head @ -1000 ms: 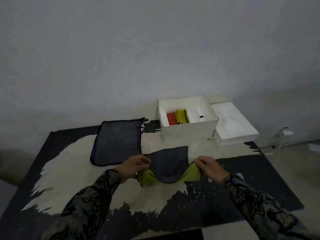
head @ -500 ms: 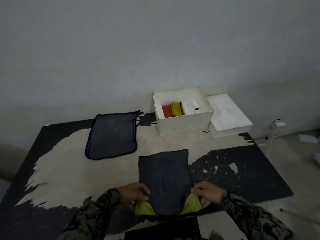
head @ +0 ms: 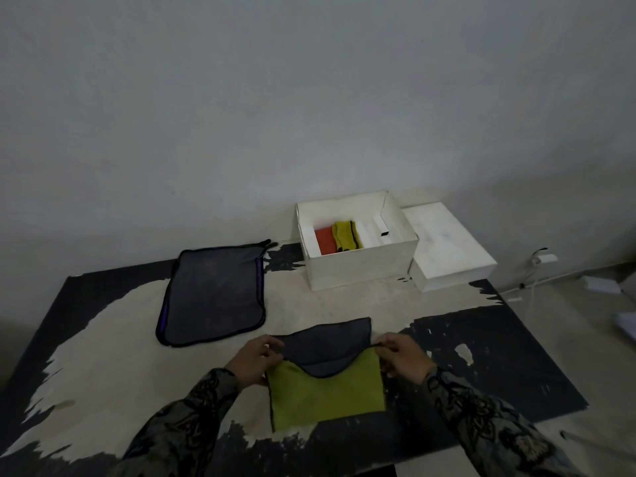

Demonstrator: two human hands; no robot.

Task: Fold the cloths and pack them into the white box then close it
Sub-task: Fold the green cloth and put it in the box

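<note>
Sleeves: dark patterned cuffs come in from the bottom edge, one on each side.
Green-and-grey cloth [head: 327, 394]: spread on the table [head: 103, 346] right in front, green face up near the person, grey side folded over at the far end.
Left hand [head: 253, 361]: pinched tight on the cloth's left edge.
Right hand [head: 402, 356]: gripping the cloth's right edge, fingers closed on the hem.
Dark cloth [head: 213, 297]: flat, purple-trimmed, farther back on the left, untouched.
White box [head: 361, 266]: open at the far side of the table, a red cloth [head: 325, 239] and a yellow-green cloth [head: 346, 235] inside.
Lid [head: 447, 249]: lies just beside the box, to its right.
</note>
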